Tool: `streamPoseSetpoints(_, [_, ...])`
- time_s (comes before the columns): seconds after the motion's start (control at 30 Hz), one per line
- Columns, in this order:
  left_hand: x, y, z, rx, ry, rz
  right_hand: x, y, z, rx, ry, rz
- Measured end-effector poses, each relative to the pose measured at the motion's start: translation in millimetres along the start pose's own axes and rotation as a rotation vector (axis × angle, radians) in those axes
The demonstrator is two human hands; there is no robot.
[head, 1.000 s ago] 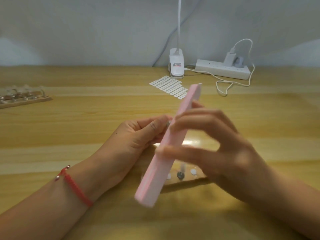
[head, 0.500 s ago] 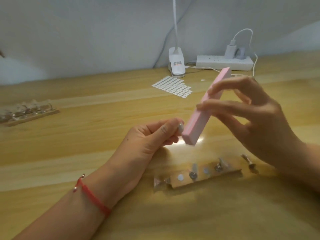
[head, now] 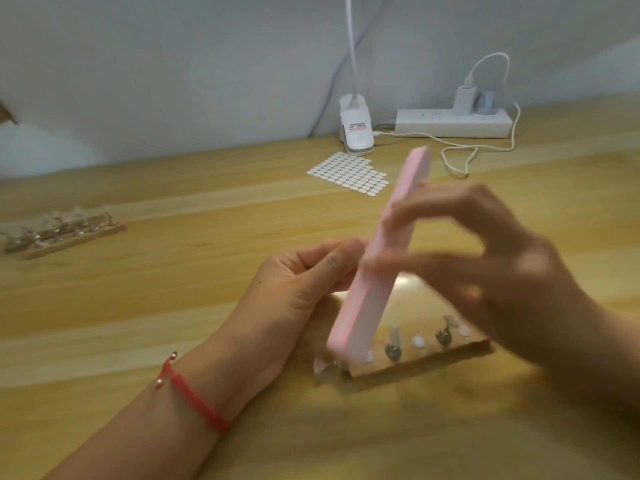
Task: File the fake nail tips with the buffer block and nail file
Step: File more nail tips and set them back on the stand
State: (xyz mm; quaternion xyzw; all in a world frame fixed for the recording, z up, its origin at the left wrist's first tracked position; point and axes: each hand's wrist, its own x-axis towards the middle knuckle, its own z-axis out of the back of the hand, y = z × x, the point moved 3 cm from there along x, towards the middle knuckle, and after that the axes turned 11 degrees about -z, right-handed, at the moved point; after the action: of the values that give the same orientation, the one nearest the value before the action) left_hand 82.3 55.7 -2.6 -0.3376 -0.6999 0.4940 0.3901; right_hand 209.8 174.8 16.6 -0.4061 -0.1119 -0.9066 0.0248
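Observation:
My right hand [head: 491, 268] grips a long pink buffer block [head: 381, 258] near its middle, and the block slants from upper right to lower left. My left hand [head: 304, 282] pinches a small nail tip between thumb and fingers right against the block's side; the tip itself is hidden behind the block. Below both hands lies a wooden holder strip [head: 450, 355] with a few metal-based nail stands and white sticky dots on it.
A second wooden strip with clear nail tips [head: 62, 230] lies at the far left. A sheet of white adhesive dots [head: 348, 174], a white clip lamp [head: 356, 129] and a power strip [head: 453, 123] with a looping cable stand at the back of the wooden table.
The buffer block has slid down and to the left across the pinched nail tip, after sliding up to the right half a second ago. My left hand has stayed in place.

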Motion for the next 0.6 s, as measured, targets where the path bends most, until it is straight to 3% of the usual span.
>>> streamPoseSetpoints(0.1, [0.8,1.9,-0.1,0.097,-0.036,-0.022,4.9,-22.3,9.6,-0.017,-0.057,-0.182])
streamPoseSetpoints(0.3, [0.3,2.4,-0.7,0.049,-0.035,-0.025,0.2,-8.8,-1.7,-0.021,0.021,0.045])
streamPoseSetpoints(0.43, [0.7,3.8,1.4,0.129,-0.011,-0.082,3.5,-67.2,25.0,-0.181,-0.138,-0.252])
streamPoseSetpoints(0.5, [2.2,5.2,5.1,0.062,-0.040,-0.078,-1.9,-88.1,36.8,-0.222,-0.187,-0.389])
streamPoseSetpoints(0.6, [5.3,7.5,10.3,-0.118,-0.085,-0.038,-6.5,-95.6,33.7,-0.217,-0.182,-0.450])
